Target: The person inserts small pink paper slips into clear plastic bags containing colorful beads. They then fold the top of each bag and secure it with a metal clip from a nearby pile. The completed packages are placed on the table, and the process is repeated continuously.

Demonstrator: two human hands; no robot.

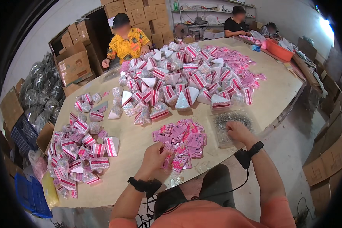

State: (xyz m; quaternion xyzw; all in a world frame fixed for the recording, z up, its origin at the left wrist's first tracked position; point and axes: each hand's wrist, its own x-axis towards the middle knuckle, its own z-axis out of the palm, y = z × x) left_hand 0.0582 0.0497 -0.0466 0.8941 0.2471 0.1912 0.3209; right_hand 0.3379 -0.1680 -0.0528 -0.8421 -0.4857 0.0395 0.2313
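Observation:
My left hand (152, 157) is closed, fingers curled, at the left edge of a heap of pink tags (186, 136). Whatever it may hold is hidden from me. Over a shallow clear tray (221, 143) of thin silvery metal pieces (231, 118), my right hand (240, 133) has its fingers drawn together, and I cannot make out anything between them. Both wrists wear black straps with small devices. Beyond the tags rises a large pile of white, cake-slice-shaped pieces (161, 110) with dark pink bands, many in clear wrapping.
A smaller pile of banded wedges (99, 163) lies at the left. More pink tags (243, 62) spread at the far right, near an orange basin (279, 50). Across the table (129, 152) sits a person in yellow (129, 43); others sit farther back. Cardboard boxes (74, 64) and blue crates (32, 193) stand around.

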